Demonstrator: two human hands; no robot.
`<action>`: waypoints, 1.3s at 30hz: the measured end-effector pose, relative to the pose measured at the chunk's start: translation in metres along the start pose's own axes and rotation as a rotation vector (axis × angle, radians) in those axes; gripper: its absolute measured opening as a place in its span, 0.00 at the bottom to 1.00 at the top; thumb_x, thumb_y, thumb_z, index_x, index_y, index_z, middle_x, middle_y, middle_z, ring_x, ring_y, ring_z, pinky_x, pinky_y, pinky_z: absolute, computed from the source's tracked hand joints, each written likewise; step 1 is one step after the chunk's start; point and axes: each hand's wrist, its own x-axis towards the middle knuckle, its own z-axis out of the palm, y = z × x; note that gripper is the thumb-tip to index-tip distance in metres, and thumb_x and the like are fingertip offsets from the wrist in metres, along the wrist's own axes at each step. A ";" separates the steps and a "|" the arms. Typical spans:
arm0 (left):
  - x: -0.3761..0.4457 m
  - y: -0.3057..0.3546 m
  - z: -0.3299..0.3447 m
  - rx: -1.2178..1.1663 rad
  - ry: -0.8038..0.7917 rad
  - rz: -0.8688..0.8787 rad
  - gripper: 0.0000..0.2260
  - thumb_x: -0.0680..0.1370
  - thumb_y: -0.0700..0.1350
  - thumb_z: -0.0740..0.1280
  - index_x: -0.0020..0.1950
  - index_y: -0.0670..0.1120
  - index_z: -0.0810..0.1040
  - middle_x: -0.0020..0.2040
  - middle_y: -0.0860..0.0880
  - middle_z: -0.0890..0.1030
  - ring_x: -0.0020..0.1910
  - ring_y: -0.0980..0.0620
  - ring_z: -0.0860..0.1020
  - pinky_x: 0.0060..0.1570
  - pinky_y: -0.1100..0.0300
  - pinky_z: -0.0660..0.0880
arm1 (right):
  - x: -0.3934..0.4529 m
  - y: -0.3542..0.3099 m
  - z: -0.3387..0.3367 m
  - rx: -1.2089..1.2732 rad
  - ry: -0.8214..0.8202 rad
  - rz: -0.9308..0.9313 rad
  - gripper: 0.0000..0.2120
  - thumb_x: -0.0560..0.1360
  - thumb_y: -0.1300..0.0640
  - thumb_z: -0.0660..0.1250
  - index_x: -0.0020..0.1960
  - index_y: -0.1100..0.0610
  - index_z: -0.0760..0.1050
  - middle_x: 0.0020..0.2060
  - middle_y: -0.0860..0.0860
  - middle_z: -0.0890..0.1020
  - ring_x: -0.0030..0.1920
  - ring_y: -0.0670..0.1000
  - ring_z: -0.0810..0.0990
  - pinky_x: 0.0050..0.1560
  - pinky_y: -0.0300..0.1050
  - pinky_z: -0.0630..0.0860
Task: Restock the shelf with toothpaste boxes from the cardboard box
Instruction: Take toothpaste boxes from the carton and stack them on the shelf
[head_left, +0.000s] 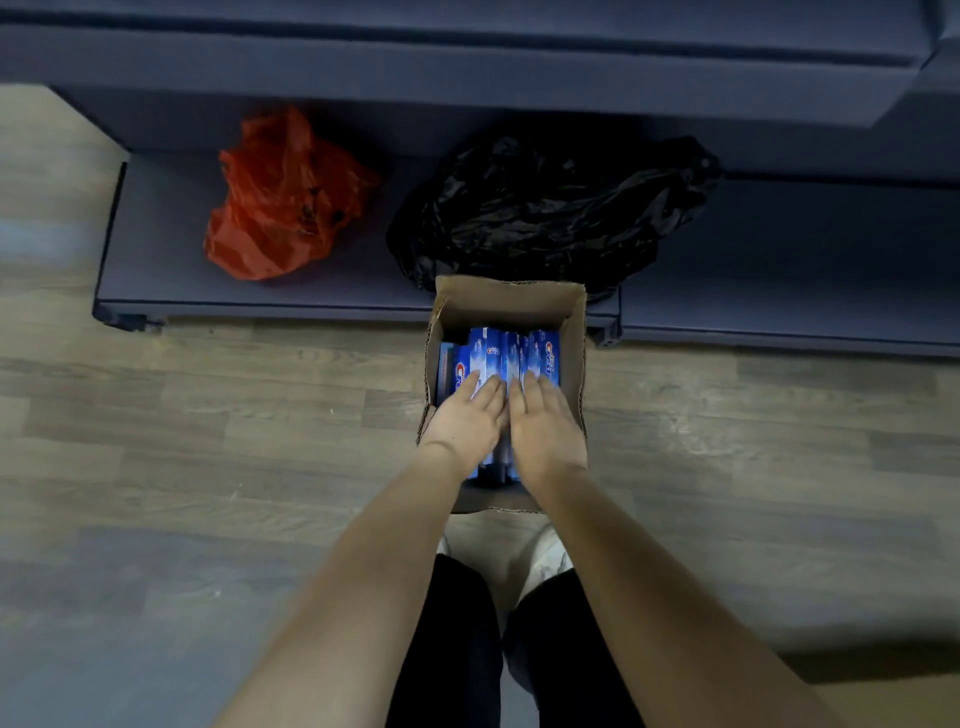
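An open cardboard box (571, 332) stands on the wooden floor right in front of the lowest shelf (156, 270). Several blue toothpaste boxes (498, 351) stand packed inside it. My left hand (465, 421) and my right hand (543, 423) reach into the box side by side, palms down, fingers straight and resting on the tops of the toothpaste boxes. The near ends of the toothpaste boxes are hidden under my hands.
A crumpled red plastic bag (280, 200) lies on the low dark shelf at the left. A large black plastic bag (550, 208) lies just behind the cardboard box. Another dark shelf (467, 67) runs above. Wooden floor (208, 415) spreads on both sides.
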 end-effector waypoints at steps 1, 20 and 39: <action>0.009 0.001 0.006 0.023 -0.030 0.021 0.30 0.82 0.44 0.57 0.77 0.40 0.43 0.78 0.41 0.46 0.77 0.44 0.45 0.74 0.47 0.43 | 0.005 -0.002 0.009 0.000 -0.029 0.012 0.31 0.80 0.61 0.55 0.77 0.62 0.41 0.77 0.59 0.47 0.77 0.58 0.45 0.76 0.49 0.43; 0.083 0.002 0.069 0.266 -0.104 0.147 0.31 0.82 0.48 0.58 0.78 0.47 0.44 0.78 0.46 0.48 0.77 0.46 0.47 0.72 0.42 0.38 | 0.075 0.020 0.067 -0.562 -0.392 -0.119 0.33 0.80 0.49 0.56 0.78 0.60 0.45 0.77 0.56 0.49 0.77 0.55 0.44 0.75 0.55 0.40; 0.084 -0.010 0.078 0.353 0.030 0.226 0.27 0.81 0.47 0.59 0.77 0.46 0.51 0.77 0.44 0.53 0.76 0.43 0.52 0.72 0.42 0.39 | 0.109 0.038 0.078 -0.903 -0.416 -0.244 0.31 0.80 0.49 0.57 0.78 0.55 0.48 0.76 0.53 0.51 0.76 0.54 0.49 0.74 0.57 0.48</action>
